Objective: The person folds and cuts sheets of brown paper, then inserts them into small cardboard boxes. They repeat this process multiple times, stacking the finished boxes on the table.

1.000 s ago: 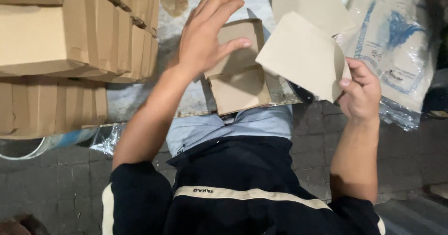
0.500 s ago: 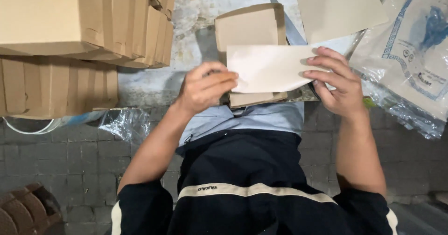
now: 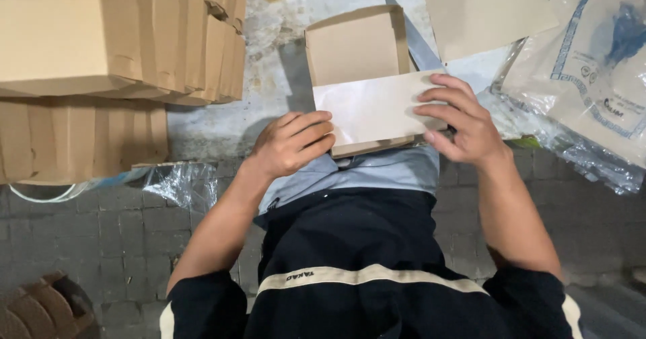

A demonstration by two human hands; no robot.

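Left hand point(image 3: 293, 144) and right hand point(image 3: 461, 120), fingers curled, pinch the two ends of a pale paper sheet point(image 3: 373, 110), steadying it flat over an open brown cardboard box point(image 3: 356, 46) propped on the person's lap (the box's near edge and contents are hidden beneath it), beside stacked cartons point(image 3: 114, 36).

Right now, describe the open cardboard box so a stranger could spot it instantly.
Start at the stacks of flat cardboard on the left, then look right to mid-frame. The small open box lies there, both hands laying a pale sheet across it. Unlike the stacks, it is folded up and hollow.
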